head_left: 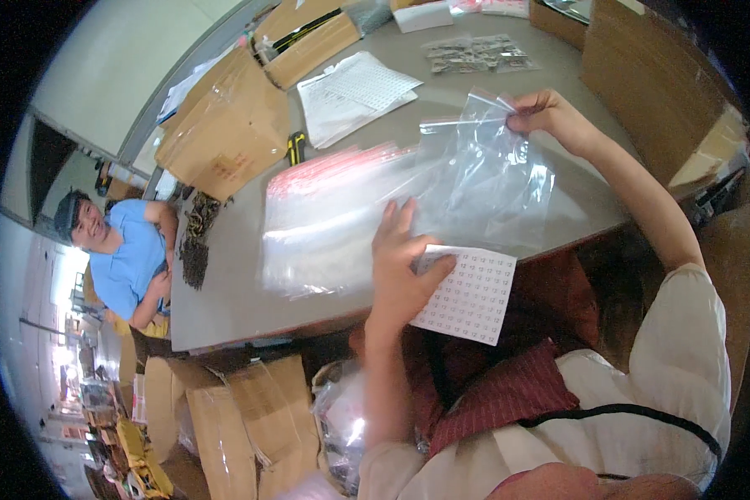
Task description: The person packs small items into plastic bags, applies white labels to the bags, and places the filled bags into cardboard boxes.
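My right hand (542,117) pinches the top edge of a clear zip bag (517,183) over the right part of the table. The bag hangs limp and looks transparent; a second bag's edge seems to lie against it. In my left hand (404,267), a white sheet of small printed stickers (467,296) is gripped by thumb and palm at the table's near edge. Some left fingers reach over the bags. A spread stack of clear bags with red strips (333,217) covers the table's middle, left of that hand.
White printed papers (358,92), a yellow-black utility knife (296,148) and flat packed bags (479,54) lie toward the back. Cardboard boxes (225,125) line the far left; another box (658,83) stands right. Dark small parts (196,242) sit near a person in blue (129,258).
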Motion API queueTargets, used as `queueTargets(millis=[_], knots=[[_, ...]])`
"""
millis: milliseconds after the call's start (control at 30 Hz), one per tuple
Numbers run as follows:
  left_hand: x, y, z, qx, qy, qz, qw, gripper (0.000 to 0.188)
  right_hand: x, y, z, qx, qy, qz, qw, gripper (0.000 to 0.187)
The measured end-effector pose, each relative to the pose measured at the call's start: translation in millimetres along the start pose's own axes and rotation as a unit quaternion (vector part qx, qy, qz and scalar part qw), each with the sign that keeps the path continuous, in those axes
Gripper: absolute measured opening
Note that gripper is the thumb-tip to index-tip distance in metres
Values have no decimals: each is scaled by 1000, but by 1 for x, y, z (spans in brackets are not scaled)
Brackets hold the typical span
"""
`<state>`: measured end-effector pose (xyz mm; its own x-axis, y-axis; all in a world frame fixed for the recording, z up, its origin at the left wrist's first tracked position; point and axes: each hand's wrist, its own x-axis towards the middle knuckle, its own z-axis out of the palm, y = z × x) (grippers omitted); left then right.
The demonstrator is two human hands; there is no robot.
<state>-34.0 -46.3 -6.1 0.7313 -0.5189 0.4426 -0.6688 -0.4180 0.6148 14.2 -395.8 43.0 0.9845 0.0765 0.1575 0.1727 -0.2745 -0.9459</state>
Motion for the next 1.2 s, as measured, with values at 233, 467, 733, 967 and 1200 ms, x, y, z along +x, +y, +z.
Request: queueTargets(millis=[233,467,733,967,1200], knots=[[0,-2,1,20,-8,-8,1000,28,-71,-74,-77,-5,128,-49,991,9],[-1,11,1,5,14,-16,1000,21,-125,-181,-261,-155,344,-137,916,13],[-5,7,3,-87,36,-88,992,28,-81,-121,-396,-449,162,8,879,42],[-5,6,-5,-261,45,-152,952,48,-41,-166,-327,-325,213,-159,908,42],[-4,7,-10,-276,58,-161,946,45,-77,-110,5,-310,-175,-238,903,30]])
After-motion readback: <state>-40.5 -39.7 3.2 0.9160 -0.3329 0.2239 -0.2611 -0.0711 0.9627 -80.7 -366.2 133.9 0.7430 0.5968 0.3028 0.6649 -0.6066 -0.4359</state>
